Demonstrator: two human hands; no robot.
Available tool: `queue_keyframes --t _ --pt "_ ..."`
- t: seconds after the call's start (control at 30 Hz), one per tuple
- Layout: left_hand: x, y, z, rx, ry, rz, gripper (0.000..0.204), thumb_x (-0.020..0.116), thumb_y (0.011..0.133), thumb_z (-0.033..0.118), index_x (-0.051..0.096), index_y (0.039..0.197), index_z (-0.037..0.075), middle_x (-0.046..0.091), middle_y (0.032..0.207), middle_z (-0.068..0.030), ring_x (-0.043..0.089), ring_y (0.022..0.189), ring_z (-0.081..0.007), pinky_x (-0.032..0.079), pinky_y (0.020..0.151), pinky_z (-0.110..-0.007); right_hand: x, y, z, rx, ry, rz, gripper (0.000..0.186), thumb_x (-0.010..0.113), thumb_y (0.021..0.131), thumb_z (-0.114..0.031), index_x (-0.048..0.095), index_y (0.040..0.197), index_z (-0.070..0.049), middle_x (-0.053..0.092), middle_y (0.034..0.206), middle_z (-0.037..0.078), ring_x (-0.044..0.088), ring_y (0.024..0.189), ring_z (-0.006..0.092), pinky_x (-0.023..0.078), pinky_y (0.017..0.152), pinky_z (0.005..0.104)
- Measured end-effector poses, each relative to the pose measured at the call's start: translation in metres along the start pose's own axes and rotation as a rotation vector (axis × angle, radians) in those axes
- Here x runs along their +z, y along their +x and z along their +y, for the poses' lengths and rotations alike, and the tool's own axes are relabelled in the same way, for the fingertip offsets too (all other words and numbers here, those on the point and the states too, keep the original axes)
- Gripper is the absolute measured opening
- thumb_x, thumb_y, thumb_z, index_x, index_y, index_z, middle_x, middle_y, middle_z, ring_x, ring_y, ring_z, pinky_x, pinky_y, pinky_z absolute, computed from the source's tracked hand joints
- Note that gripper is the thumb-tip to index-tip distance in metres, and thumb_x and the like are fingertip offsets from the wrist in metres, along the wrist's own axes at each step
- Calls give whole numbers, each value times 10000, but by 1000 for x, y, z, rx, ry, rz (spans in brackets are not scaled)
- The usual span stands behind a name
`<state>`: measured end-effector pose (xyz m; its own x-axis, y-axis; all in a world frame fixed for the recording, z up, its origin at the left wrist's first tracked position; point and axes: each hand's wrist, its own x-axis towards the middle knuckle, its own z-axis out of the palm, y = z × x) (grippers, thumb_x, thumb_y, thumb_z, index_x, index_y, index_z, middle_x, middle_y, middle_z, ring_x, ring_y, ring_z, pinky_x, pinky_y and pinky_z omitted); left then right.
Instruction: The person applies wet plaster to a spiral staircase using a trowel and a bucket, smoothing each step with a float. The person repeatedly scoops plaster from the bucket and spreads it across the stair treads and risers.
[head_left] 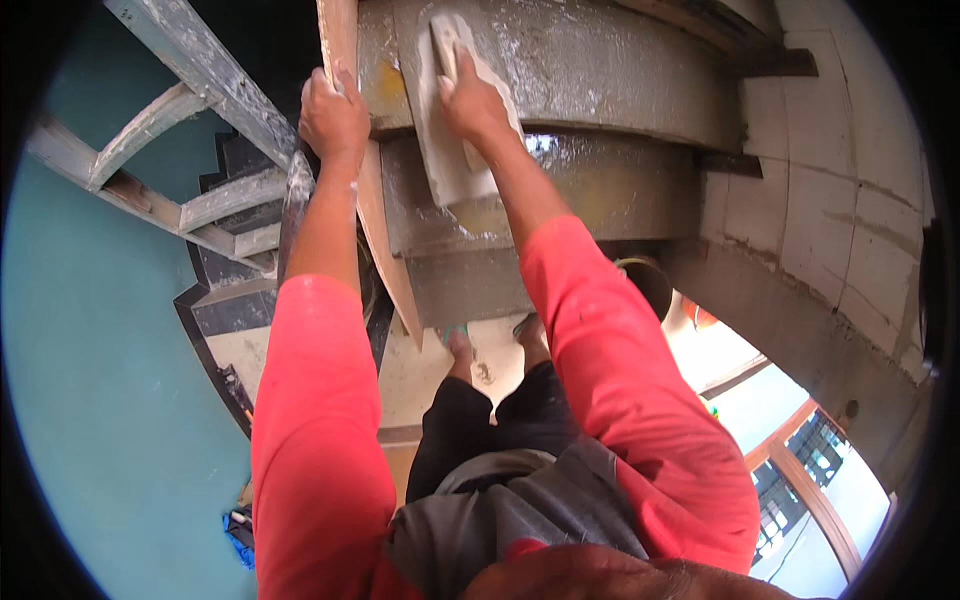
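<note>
My right hand [472, 100] is closed around the handle of a pale, plaster-smeared plastering float [448, 165]. The float's flat plate lies over the left end of the wet, grey concrete stairs [590, 75], covering part of an upper step and its front. My left hand [335, 115] grips the edge of a long, thin wooden board [372, 205], which runs along the left side of the steps. White smears mark my left fingers and wrist. Glossy wet patches and a yellowish spot show on the concrete.
A worn, paint-spattered wooden ladder [215, 75] stands to the left, before a teal wall [100, 350]. Dark-edged stairs [235, 310] lie below it. A dark bucket [650, 285] sits right of the steps, beneath a tiled wall [825, 190]. My feet [462, 348] are on a pale floor.
</note>
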<state>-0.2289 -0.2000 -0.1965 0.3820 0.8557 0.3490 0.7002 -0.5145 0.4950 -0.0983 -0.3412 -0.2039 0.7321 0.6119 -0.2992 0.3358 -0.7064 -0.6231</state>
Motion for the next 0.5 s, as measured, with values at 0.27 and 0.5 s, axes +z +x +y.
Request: queue_keyframes --t 0.27,0.5 --pt "4 -13 -5 34 13 13 420 479 1035 407 616 979 14 673 971 -229 666 881 -458 527 750 -563 19 -26 -8 -2 64 -28 718 516 1007 -351 185 1624 -191 676 1128 331 650 1054 505 501 949 531" --pt "9 -11 -13 24 33 27 481 459 1045 439 633 1029 -9 677 986 -252 659 890 -478 519 760 -570 17 -80 1 5 47 -224 684 526 1007 -334 232 1616 -224 678 1083 335 649 1022 503 502 928 538"
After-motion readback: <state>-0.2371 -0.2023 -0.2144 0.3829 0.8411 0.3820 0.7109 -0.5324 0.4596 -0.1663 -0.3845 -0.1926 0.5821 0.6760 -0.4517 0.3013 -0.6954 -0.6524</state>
